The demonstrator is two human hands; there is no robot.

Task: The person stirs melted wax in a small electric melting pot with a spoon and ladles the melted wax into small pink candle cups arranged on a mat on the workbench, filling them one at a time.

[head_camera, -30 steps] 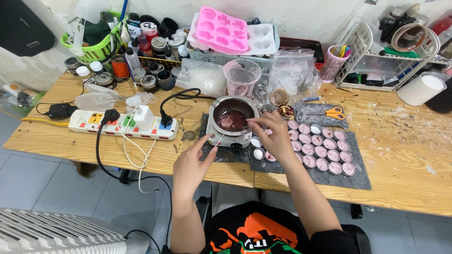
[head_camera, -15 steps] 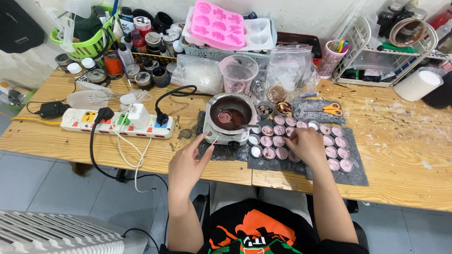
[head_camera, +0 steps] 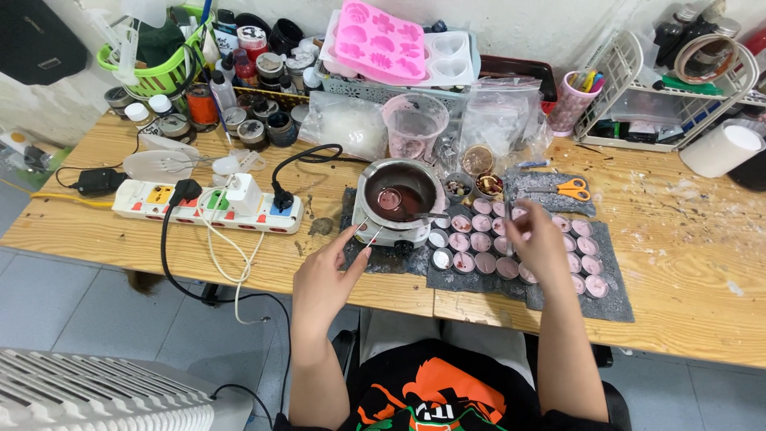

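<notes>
Most small round cups [head_camera: 511, 247] on the grey mat [head_camera: 614, 299] already look filled pink, a few white ones remaining near the melting pot [head_camera: 396, 199], where the left hand [head_camera: 323, 275] rests open while the right hand [head_camera: 538, 243], fingers curled, hovers over the cups, its grip unclear.

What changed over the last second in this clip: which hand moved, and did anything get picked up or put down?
The right hand moved from the melting pot rightward to above the rows of small round tins on the grey mat. Whether it holds anything is unclear. The left hand stayed in front of the pot, fingers open, holding nothing. Pot, tins and power strip did not move.
</notes>
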